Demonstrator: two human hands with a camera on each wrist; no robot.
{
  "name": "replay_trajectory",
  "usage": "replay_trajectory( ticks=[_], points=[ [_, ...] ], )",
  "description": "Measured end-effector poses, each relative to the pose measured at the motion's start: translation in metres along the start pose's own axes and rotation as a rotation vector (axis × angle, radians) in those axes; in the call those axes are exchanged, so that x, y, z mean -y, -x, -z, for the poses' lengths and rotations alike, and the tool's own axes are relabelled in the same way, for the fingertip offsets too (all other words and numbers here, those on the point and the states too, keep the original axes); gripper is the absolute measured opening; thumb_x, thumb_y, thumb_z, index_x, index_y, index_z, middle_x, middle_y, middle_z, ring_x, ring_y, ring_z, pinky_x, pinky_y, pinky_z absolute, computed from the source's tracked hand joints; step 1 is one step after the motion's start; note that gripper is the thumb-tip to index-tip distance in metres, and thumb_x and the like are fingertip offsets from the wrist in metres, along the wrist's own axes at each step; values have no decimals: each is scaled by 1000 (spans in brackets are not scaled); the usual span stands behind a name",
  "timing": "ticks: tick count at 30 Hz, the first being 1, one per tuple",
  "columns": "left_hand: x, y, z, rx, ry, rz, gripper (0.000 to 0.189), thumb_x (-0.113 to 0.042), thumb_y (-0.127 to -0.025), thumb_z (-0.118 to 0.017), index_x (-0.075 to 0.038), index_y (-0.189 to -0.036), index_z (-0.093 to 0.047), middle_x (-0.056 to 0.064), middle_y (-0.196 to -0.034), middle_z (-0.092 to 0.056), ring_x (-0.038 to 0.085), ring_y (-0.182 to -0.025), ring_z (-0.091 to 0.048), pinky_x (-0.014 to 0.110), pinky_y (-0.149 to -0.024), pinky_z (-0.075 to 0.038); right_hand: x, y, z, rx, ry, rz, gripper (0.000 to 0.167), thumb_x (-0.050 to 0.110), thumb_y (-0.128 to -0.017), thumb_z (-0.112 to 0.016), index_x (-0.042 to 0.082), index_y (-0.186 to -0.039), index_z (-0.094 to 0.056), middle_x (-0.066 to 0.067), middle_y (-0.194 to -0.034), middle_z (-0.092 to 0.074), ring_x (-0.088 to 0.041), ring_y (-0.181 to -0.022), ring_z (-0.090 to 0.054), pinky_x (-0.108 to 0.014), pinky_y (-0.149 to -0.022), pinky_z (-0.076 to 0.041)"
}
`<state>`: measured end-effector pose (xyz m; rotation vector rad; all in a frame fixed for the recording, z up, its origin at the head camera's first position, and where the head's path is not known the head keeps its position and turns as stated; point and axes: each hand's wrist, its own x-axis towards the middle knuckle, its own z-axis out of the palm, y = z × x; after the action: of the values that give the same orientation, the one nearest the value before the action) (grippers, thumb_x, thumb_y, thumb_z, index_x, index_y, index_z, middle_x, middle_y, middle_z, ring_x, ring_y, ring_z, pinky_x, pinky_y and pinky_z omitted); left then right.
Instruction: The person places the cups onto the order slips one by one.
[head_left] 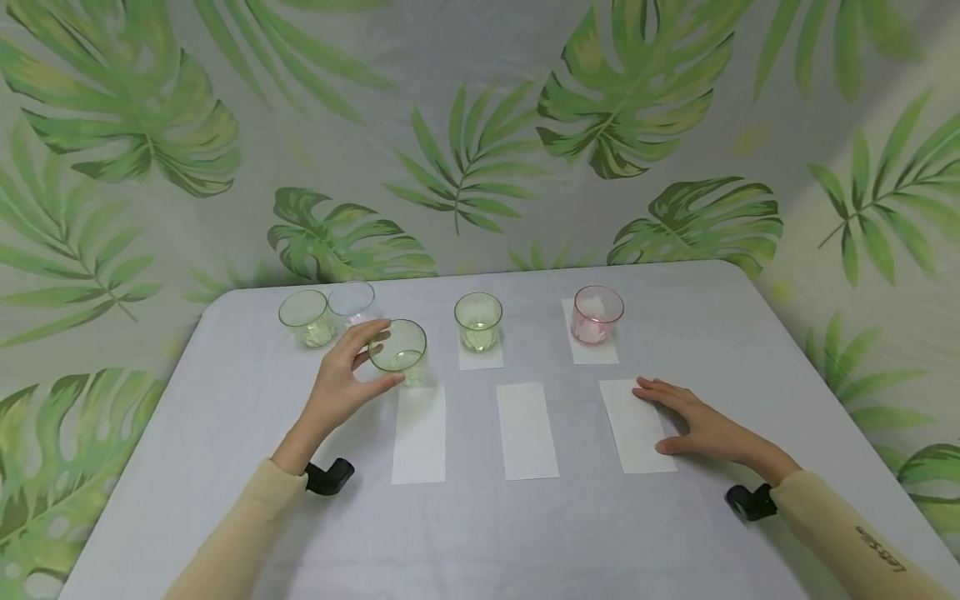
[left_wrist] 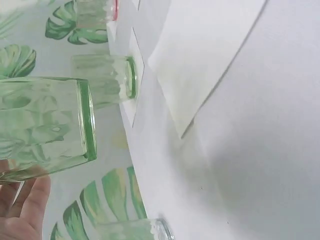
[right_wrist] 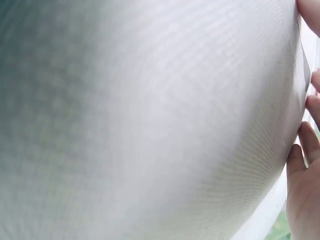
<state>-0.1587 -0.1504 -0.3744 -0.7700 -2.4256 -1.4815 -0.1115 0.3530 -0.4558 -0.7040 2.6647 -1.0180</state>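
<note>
My left hand [head_left: 347, 379] grips a green glass tumbler [head_left: 398, 354] by its side, fingers behind and thumb in front. In the left wrist view this tumbler [left_wrist: 45, 127] is raised off the table, its base turned toward the right of the picture. It hangs by the far end of a white paper strip [head_left: 419, 442] on the left. My right hand [head_left: 705, 427] rests at the edge of the right paper strip [head_left: 633, 429], fingers spread and holding nothing. In the right wrist view blurred white fabric fills most of the picture, with fingers [right_wrist: 310, 145] at the right edge.
Another green glass [head_left: 478, 323] and a pink glass [head_left: 596, 317] each stand on a paper strip farther back. At the back left, a green glass [head_left: 307, 319] and a clear glass [head_left: 352, 302] stand close together. A middle paper strip [head_left: 527, 433] lies in the front row.
</note>
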Motion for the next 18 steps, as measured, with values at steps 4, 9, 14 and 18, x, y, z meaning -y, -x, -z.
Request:
replay_trajectory(
  ticks=[4, 9, 14, 18],
  points=[
    [-6, -4, -8, 30, 26, -39, 67, 7, -73, -79, 10, -132, -48, 26, -130, -48, 40, -117, -50, 47, -95, -45, -2, 0, -1, -9, 10, -10, 75, 26, -79, -77, 3, -142, -42, -13, -152, -29, -26, -140, -17, -68, -96, -22],
    [-11, -8, -21, 73, 61, -77, 68, 7, -73, -79, 9, -133, -48, 26, -130, -48, 40, -117, -50, 49, -94, -45, -3, 0, 0, 1, 8, -14, 76, 27, -79, -77, 2, -142, -41, -18, -151, -28, -19, -141, -15, -68, -97, -21],
    [-18, -14, -38, 124, 91, -101, 68, 7, -73, -79, 9, -132, -48, 26, -131, -48, 40, -116, -50, 51, -94, -45, -4, 0, 0, 6, 5, -10, 76, 27, -80, -77, 3, -143, -41, -17, -152, -28, -21, -141, -15, -68, -97, -21],
    [-6, -19, -58, 160, 117, -126, 70, 5, -72, -80, 9, -134, -47, 24, -132, -47, 39, -118, -50, 48, -95, -46, -5, 0, 1, 18, 5, -9, 77, 26, -79, -77, 4, -143, -40, -16, -153, -27, -25, -141, -15, -68, -97, -21]
  ],
)
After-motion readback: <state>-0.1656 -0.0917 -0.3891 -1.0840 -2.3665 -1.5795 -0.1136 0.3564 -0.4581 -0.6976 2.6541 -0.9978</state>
